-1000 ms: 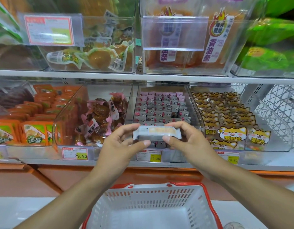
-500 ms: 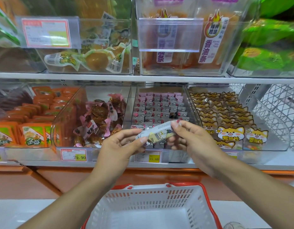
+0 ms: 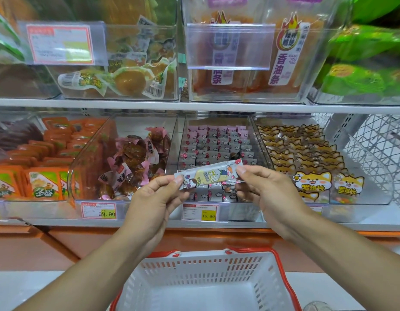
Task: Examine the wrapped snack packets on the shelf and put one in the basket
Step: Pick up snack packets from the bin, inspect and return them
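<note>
- Snack packet [image 3: 209, 176]: long, thin, printed face toward the camera. Held in the air in front of the lower shelf [image 3: 194, 223], just near of the clear bin [image 3: 217, 140] stocked with packets of the same kind.
- Long axis: runs left to right, tilted, with the right end higher than the left.
- Left hand [image 3: 154, 198]: thumb and fingertips pinch the lower left end of the packet.
- Right hand [image 3: 268, 191]: fingertips pinch the upper right end. Both hands are closed on the packet, one at each end, with the middle unsupported between them.
- Basket [image 3: 217, 265]: white, red rim, open top, directly below the hands and nearer to the camera. No contents visible in the part that shows.
- Key relation: the packet hangs above the far rim of the basket, so the drop path is down and slightly toward the near side.
- Nearer hand: neither clearly. Both sit about level, on either side of the basket's centre line.
- Judgement: examination looks to be the step in hand, placement not yet done.
- Judgement: either hand could lower the packet alone once the other lets go; the basket mouth is much wider than the packet, so its tilt should not matter.
</note>
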The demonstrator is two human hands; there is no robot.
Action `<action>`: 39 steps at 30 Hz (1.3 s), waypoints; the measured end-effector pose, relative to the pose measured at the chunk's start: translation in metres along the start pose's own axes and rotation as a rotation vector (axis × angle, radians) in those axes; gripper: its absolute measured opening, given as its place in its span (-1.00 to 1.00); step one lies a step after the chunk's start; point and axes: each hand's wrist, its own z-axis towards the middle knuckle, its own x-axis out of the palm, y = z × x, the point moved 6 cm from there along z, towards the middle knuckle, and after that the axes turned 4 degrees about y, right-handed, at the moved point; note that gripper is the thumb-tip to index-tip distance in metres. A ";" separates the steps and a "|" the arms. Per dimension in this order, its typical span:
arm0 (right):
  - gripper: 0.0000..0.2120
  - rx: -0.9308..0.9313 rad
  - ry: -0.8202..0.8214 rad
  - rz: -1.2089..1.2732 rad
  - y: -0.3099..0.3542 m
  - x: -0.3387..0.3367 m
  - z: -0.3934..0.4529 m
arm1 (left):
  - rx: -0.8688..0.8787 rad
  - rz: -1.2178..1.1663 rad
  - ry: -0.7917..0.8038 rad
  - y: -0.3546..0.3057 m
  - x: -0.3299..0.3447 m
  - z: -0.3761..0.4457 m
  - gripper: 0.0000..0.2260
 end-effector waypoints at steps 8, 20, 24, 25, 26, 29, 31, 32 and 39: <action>-0.87 0.178 -0.062 0.379 -0.016 0.009 0.000 | -0.005 -0.041 0.048 0.004 0.007 0.000 -0.86; -0.91 0.159 -0.011 0.383 -0.012 0.014 0.000 | 0.009 -0.075 0.050 0.001 0.003 0.002 -0.87; -0.84 0.042 0.133 0.267 0.001 0.020 -0.004 | 0.139 0.178 0.014 -0.006 -0.001 -0.002 -0.88; -0.82 -0.009 0.183 0.192 0.006 0.023 -0.007 | 0.187 0.266 0.000 -0.008 -0.003 -0.003 -0.86; -0.80 -0.070 0.222 0.086 0.010 0.024 -0.009 | 0.227 0.334 -0.011 -0.010 -0.004 -0.005 -0.86; -0.85 -0.318 0.270 -0.279 0.023 0.027 -0.018 | 0.270 0.367 -0.027 -0.012 -0.006 -0.006 -0.88; -0.86 -0.574 0.341 -0.588 0.031 0.033 -0.028 | 0.280 0.379 -0.018 -0.015 -0.005 -0.006 -0.89; -0.87 -0.723 0.392 -0.775 0.032 0.038 -0.036 | 0.282 0.384 -0.014 -0.016 -0.004 -0.007 -0.86; -0.84 -0.999 0.527 -1.166 0.022 0.055 -0.058 | 0.241 0.416 -0.001 -0.013 -0.001 -0.004 -0.69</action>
